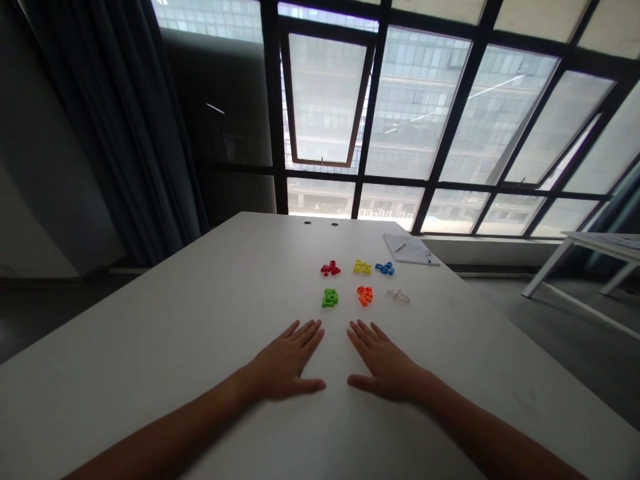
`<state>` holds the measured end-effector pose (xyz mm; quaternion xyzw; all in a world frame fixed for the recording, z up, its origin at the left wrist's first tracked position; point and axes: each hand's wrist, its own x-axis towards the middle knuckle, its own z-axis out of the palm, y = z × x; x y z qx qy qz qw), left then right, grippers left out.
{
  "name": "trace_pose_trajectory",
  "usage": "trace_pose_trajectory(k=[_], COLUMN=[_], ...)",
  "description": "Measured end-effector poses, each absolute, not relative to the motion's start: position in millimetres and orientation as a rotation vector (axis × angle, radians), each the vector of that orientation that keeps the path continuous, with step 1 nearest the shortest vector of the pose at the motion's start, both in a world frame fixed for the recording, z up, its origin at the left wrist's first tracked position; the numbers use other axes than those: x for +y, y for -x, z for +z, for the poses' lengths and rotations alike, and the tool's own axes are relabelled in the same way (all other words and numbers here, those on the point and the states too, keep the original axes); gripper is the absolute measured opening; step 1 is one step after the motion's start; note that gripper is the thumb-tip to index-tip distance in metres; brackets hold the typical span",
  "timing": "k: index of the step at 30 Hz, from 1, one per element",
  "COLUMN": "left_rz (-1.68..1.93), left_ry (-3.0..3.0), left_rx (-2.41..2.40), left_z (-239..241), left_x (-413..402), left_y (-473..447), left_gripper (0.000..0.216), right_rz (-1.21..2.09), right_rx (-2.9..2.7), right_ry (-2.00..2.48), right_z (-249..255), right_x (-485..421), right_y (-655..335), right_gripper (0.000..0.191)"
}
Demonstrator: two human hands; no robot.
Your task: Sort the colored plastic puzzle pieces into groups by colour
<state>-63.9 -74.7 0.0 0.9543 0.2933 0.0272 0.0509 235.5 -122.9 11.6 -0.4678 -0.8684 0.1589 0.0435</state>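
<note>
My left hand [287, 363] lies flat and open on the white table, fingers spread, holding nothing. Across from it, my right hand [383, 363] rests the same way, palm down. Just beyond the left fingertips is a pile of green pieces [330, 298]. Orange pieces [365, 295] lie past the right fingertips, with white or clear pieces [398, 295] to their right. Farther back sit red pieces [330, 268], yellow pieces [363, 267] and blue pieces [385, 268]. All look like small plastic pieces; their exact shapes are too small to make out. Neither hand touches any pile.
The white table [200, 320] stretches away toward tall windows. Sheets of paper [413, 249] with pens on them lie at its right far edge. Two dark round holes mark the far end. Another white table [605, 243] stands at right, and a dark curtain [125, 133] hangs at left.
</note>
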Motion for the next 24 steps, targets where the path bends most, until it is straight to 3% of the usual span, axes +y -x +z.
trace_pose_trajectory(k=[8, 13, 15, 19, 24], left_rz=[0.204, 0.393, 0.512, 0.645, 0.769], left_ry=[-2.890, -2.845, -2.801, -2.813, -2.891], left_rx=[1.012, 1.020, 1.097, 1.186, 1.140], left_z=[-4, -5, -8, -11, -7], left_x=[-93, -79, -68, -40, 2], left_y=[53, 61, 65, 59, 13], left_gripper=[0.084, 0.066, 0.063, 0.071, 0.088], right_rz=[0.376, 0.142, -0.025, -0.251, -0.263], right_rx=[-2.581, -2.384, -2.258, -2.032, -1.810], right_ry=[1.356, 1.281, 1.277, 1.461, 1.921], right_z=[1, -3, -2, -4, -16], right_x=[-125, -114, -98, -47, 17], right_y=[-237, -252, -272, -335, -390], right_gripper=[0.086, 0.044, 0.038, 0.041, 0.066])
